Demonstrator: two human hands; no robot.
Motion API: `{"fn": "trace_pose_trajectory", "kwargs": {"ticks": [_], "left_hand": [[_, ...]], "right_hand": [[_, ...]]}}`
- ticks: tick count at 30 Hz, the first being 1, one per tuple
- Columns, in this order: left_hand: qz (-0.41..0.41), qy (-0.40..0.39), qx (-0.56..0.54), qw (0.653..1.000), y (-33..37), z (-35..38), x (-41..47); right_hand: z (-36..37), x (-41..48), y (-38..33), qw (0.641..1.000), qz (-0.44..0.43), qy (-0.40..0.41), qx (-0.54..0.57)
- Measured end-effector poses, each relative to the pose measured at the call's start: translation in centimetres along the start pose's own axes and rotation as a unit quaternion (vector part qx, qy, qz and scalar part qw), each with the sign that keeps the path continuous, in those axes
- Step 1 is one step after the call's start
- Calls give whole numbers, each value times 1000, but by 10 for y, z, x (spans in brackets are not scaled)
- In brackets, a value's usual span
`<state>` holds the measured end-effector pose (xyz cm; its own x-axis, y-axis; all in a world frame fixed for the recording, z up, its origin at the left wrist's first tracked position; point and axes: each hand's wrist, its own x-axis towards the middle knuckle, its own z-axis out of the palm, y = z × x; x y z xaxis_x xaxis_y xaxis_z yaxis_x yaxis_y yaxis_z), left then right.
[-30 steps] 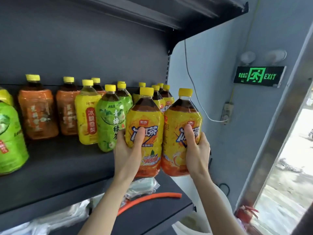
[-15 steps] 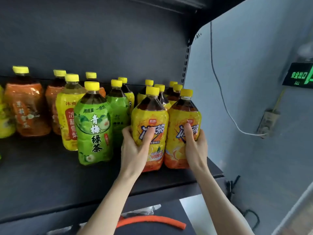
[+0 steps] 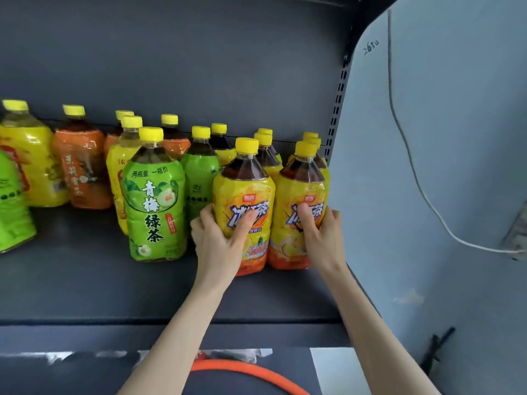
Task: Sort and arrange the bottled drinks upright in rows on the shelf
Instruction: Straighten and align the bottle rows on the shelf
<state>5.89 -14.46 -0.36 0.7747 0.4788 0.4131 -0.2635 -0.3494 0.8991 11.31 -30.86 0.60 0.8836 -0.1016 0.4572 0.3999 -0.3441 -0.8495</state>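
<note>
Two yellow iced-tea bottles stand upright side by side at the right end of the dark shelf [image 3: 85, 286]. My left hand [image 3: 219, 240] grips the left iced-tea bottle [image 3: 245, 189] around its middle, thumb across the label. My right hand [image 3: 322, 238] grips the right iced-tea bottle [image 3: 302, 183] the same way. Behind them stand more yellow-capped iced-tea bottles [image 3: 266, 155] in two rows. A green-tea bottle [image 3: 155, 201] stands just left of my left hand, with another green bottle [image 3: 199, 175] behind it.
Further left stand a yellow bottle [image 3: 28, 163], orange bottles [image 3: 82, 169] and a green bottle [image 3: 11, 212] at the frame edge. The shelf's perforated upright [image 3: 338, 104] and a pale wall with a white cable [image 3: 422, 189] bound the right. An orange hose [image 3: 251, 372] lies on the level below.
Both iced-tea bottles went from held in front of the shelf edge to standing on the shelf at the front of the right-hand rows. The view moved closer and leftward.
</note>
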Motion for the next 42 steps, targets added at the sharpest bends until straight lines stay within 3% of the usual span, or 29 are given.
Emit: {"fn": "trace_pose_trajectory", "kwargs": {"ticks": [8,16,20,26,29,34,36,38,42], "left_hand": [[45,11,58,997,8,-4,-2],[95,-62,148,982,5,-33,-10],[135,36,148,979,-4,-64,-8],[132,160,106,973,-17,-116,26],[97,112,72,986,-27,-136,51],[35,-83,-47,995,-40,-155,80],[44,-126,-58,989,-46,-157,86],[58,-152,-62,985,-49,-160,91],[55,-187,-50,980,-52,-170,99]], "right_hand": [[3,-13,-8,1000,-16,15,6],[-6,-46,-14,995,-63,42,-66],[-1,-65,-27,987,-118,91,-63],[42,-84,-69,990,-135,17,28],[77,-93,-82,991,-127,-15,49],[142,-89,-98,992,-76,-73,75],[162,-83,-100,992,-25,-92,81],[175,-82,-99,992,4,-85,93],[187,-86,-97,997,-17,-36,60]]}}
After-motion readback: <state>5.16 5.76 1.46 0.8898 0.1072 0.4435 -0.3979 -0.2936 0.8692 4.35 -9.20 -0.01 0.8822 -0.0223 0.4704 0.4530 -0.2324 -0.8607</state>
